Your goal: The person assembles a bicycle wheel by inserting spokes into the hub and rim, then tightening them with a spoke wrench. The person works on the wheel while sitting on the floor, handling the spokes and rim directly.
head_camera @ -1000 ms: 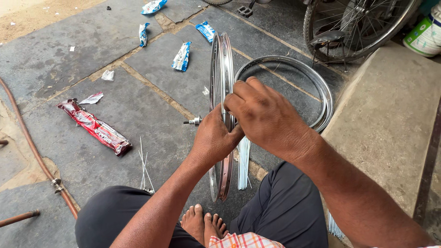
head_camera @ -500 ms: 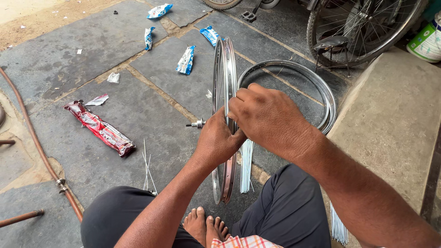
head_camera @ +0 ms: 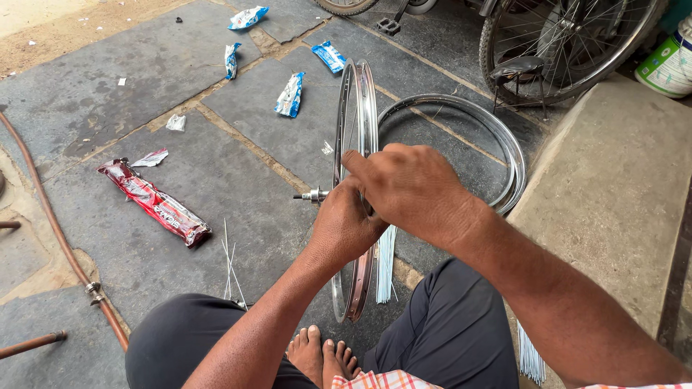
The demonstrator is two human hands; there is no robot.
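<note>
A chrome bicycle rim (head_camera: 358,101) stands upright on edge between my knees, seen almost edge-on. Its hub axle (head_camera: 310,195) sticks out to the left. My left hand (head_camera: 344,225) is closed around the hub and spokes at the rim's middle. My right hand (head_camera: 412,189) reaches over the rim from the right, its fingers pinched at the spokes near the hub. What the fingertips hold is hidden. A bundle of loose silver spokes (head_camera: 386,263) lies on the floor under my hands.
A second chrome rim (head_camera: 506,140) lies flat on the stone floor to the right. Beyond it stands a bicycle wheel (head_camera: 569,43). A red wrapper (head_camera: 155,202), blue packets (head_camera: 290,94), a few loose spokes (head_camera: 231,263), a hose (head_camera: 54,238) and a concrete step (head_camera: 613,194) surround me.
My right hand has shifted slightly lower and flatter over the rim; the left hand stays on the hub. The rim stays upright.
</note>
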